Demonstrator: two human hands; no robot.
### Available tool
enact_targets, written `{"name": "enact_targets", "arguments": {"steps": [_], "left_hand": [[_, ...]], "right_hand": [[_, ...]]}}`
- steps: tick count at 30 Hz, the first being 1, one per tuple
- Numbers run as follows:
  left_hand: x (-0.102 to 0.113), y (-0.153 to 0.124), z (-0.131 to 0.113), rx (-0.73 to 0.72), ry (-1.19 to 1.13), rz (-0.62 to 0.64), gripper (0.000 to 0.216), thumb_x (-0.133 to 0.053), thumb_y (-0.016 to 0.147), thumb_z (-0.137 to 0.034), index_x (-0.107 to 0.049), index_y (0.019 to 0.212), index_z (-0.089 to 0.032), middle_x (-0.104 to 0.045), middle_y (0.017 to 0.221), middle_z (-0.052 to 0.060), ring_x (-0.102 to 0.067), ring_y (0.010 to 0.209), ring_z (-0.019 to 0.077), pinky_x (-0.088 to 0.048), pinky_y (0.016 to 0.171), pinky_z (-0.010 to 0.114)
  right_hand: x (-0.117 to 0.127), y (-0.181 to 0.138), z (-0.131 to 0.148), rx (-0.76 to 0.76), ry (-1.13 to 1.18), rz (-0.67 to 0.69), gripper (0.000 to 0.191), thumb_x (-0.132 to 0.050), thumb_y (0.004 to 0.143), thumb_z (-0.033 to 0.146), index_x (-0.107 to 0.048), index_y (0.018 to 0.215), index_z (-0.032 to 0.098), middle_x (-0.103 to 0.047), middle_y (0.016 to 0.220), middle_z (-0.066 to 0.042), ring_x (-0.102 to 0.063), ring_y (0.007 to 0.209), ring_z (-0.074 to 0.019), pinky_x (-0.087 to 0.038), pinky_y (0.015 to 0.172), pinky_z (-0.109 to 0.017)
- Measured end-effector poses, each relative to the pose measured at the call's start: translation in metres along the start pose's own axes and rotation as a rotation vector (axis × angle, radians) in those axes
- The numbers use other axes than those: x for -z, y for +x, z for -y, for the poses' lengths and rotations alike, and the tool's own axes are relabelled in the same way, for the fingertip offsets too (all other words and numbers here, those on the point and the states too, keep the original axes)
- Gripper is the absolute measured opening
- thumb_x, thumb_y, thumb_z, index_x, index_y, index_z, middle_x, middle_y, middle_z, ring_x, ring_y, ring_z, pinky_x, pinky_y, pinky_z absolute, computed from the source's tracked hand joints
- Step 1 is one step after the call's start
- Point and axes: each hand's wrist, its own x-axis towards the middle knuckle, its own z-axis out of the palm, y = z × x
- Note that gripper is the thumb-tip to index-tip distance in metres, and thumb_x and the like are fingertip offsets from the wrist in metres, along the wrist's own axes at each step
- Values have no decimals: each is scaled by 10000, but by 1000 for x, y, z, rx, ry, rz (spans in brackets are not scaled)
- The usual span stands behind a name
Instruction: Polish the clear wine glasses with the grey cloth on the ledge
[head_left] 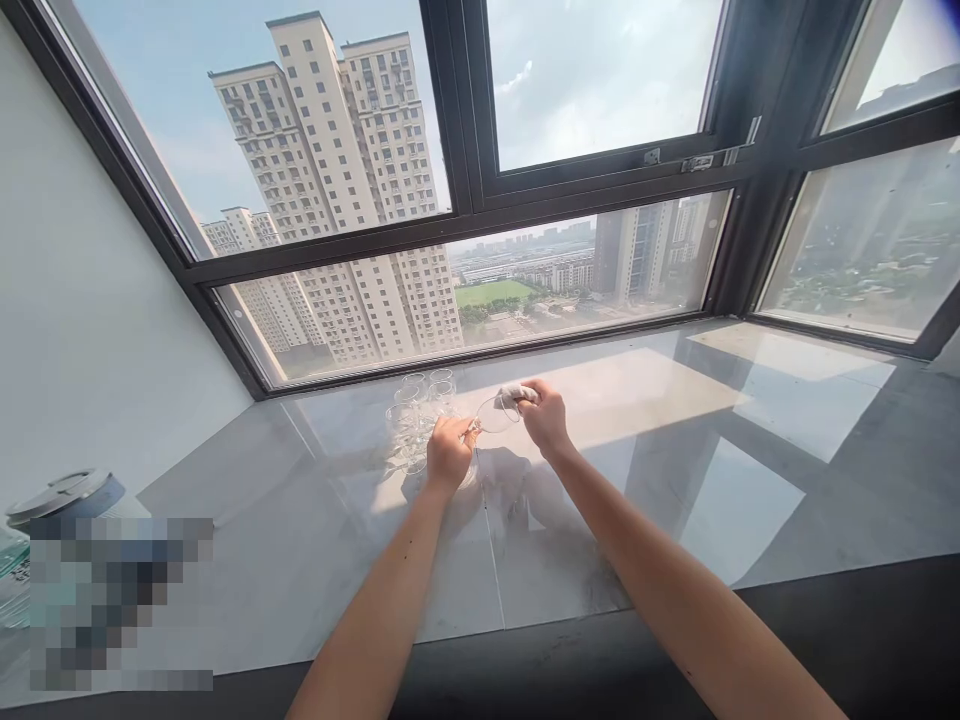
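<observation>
Both my arms reach out over a grey marble window ledge. My left hand is closed round the stem of a clear wine glass that lies tipped on its side, bowl to the right. My right hand is closed on a small white cloth pressed at the rim of the glass's bowl. Just beyond my left hand, several more clear glasses stand grouped on the ledge by the window.
A black-framed window runs along the back of the ledge, with tall buildings outside. A white wall closes the left side. A container with a round metal lid sits at the near left, partly blurred. The ledge's dark front edge is close to me.
</observation>
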Motion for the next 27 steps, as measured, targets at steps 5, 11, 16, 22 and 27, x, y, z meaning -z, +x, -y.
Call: {"name": "enact_targets", "arguments": {"steps": [5, 11, 16, 22, 27], "left_hand": [[-3, 1, -2, -18, 12, 12, 158, -594, 895, -222, -750, 873, -218, -669, 757, 41, -553, 820, 197, -444, 717, 293], [-8, 0, -6, 31, -29, 39, 211, -550, 916, -270, -730, 823, -212, -684, 753, 32, -590, 817, 192, -447, 772, 306], [-9, -1, -9, 142, -115, -7, 225, -558, 893, -320, -724, 806, -196, -685, 780, 39, -598, 796, 186, -441, 749, 288], [-5, -2, -14, 348, -216, 28, 357, -474, 935, -435, -710, 963, -168, -628, 637, 1, -542, 591, 150, -389, 604, 260], [-6, 0, -11, 385, -157, 17, 315, -439, 954, -398, -638, 824, -190, -636, 689, 22, -552, 649, 157, -379, 627, 265]], "right_hand": [[2, -1, 2, 16, -31, -13, 279, -479, 612, 213, -648, 834, 198, -643, 732, -15, -546, 692, -180, -410, 652, -293], [-1, 4, 3, 50, -28, -12, 233, -495, 630, 232, -645, 806, 201, -668, 758, -27, -567, 714, -187, -425, 665, -289], [-3, 2, 5, 62, -31, 7, 224, -491, 648, 222, -643, 811, 209, -664, 743, -12, -564, 692, -178, -418, 645, -282], [-13, -6, 1, 99, -57, 102, 182, -480, 675, 204, -621, 789, 217, -661, 740, -4, -584, 708, -181, -435, 657, -283], [-21, -19, 0, 156, -133, 182, 164, -473, 693, 172, -605, 777, 223, -661, 739, 0, -591, 712, -178, -440, 667, -284]]}}
